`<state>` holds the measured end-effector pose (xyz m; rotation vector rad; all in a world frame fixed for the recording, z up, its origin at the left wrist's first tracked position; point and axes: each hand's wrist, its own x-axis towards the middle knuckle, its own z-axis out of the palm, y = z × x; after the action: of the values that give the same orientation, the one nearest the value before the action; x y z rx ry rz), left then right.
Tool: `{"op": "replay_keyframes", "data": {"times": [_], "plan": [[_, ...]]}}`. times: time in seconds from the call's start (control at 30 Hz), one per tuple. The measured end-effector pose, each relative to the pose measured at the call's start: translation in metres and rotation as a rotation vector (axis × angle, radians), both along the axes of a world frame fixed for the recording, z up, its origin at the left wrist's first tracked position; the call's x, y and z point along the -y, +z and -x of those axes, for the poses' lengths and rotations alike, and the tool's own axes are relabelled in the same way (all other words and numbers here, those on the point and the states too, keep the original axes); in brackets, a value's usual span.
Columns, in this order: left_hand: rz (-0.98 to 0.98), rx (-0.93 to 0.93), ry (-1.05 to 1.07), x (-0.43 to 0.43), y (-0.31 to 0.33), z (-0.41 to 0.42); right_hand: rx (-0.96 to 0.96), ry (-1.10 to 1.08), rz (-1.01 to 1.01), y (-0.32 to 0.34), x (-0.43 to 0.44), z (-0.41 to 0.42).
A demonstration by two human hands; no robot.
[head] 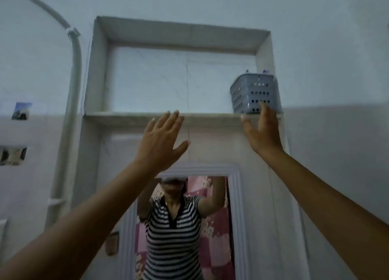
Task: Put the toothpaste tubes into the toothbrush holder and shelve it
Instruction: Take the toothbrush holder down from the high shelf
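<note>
holder [254, 94] on shelf [210, 117] edge | right hand [261, 130], left hand [162, 140] grips spread, empty | nudge it deeper

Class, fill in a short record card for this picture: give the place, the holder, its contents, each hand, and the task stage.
place: wall niche shelf above a mirror
holder: grey perforated toothbrush holder, upright at the niche's right end
contents: small tips show above the rim, too small to identify
left hand: open, empty
right hand: open, fingertips in front of the holder's base
stage: holder shelved
</note>
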<state>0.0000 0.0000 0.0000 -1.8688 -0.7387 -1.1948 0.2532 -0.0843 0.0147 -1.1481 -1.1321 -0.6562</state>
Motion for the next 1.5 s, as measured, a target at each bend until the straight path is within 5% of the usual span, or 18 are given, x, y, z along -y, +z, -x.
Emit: {"op": "replay_keyframes", "data": {"times": [0.23,0.43,0.7,0.77,0.87,1.13,1.3,1.5], "plan": [[0.124,-0.05,0.098,-0.04,0.043,-0.041,-0.247,-0.148,0.218,0.066,-0.022,-0.038],[0.145,-0.054,0.055,-0.055,0.044,-0.043,-0.267,-0.243,0.259,0.087,-0.035,-0.033],[0.497,-0.02,-0.111,-0.026,0.06,-0.034,-0.278,0.016,0.274,0.106,-0.005,-0.017],[0.698,0.036,-0.268,0.002,0.07,-0.031,-0.26,0.143,0.218,0.1,0.015,-0.006],[0.994,0.224,-0.791,0.043,0.079,-0.032,-0.216,0.345,0.159,0.077,0.048,0.016],[1.193,0.556,-1.363,0.134,-0.028,-0.051,-0.102,0.668,0.201,-0.079,0.101,0.053],[1.304,0.699,-1.27,0.126,-0.192,-0.062,-0.104,0.614,0.282,-0.246,0.106,0.043],[1.645,0.352,-1.075,0.08,-0.381,-0.042,-0.331,0.445,0.589,-0.45,0.111,0.033]]}}
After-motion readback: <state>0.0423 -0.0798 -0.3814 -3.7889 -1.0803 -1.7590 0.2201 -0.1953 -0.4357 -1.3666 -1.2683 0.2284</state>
